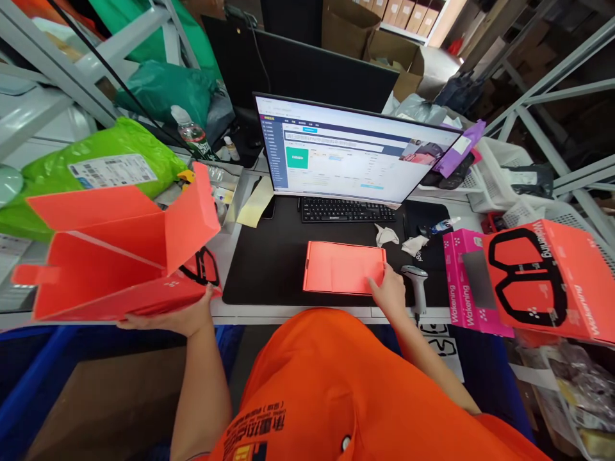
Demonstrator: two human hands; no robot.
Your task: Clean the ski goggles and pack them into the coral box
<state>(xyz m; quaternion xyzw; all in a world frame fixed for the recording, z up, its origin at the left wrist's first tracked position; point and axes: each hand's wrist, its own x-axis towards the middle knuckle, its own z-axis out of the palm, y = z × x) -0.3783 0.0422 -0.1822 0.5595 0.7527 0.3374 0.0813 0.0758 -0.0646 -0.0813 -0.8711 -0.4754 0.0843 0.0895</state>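
Observation:
My left hand [185, 318] grips a large coral cardboard box [139, 294] from below, fingers spread under its near side. That box is tilted, its flaps stand open, and the inside that shows is bare. On the black desk mat [269, 269] lies a smaller, flat coral box [343, 267]. My right hand [390, 291] holds it by the right edge, with the thumb on top and the other fingers partly hidden behind the edge. A barcode scanner [417, 285] lies just right of my right hand.
A monitor [355, 153] and keyboard [348, 210] stand behind the mat. To the right are a printed coral box [583, 275] and pink boxes [456, 275]. Crumpled tissues [387, 235] lie near the scanner. A green parcel [158, 153] and a bottle [195, 134] are at the left.

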